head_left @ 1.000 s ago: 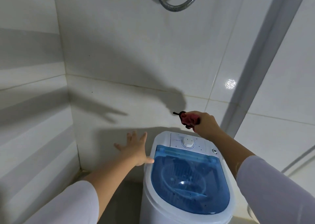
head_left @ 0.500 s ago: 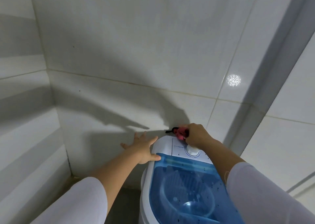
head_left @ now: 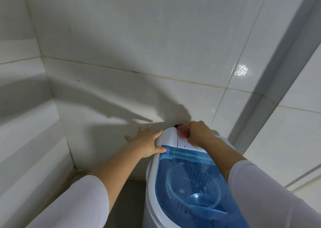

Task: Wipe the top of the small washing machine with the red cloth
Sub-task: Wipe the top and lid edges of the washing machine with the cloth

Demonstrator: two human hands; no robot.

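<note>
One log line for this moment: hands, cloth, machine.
phase: wiping white panel | right hand: grips red cloth on washing machine top, far end | left hand: open, braces machine's left edge | blue lid: closed

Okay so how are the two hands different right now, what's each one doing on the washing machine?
The left hand is open with fingers spread, steadying the left edge of the washing machine, its thumb on the blue lid; the right hand is curled round the red cloth. The left hand holds nothing; the right hand presses the cloth on the white control panel at the back. Both reach from white sleeves and touch the machine's top.
</note>
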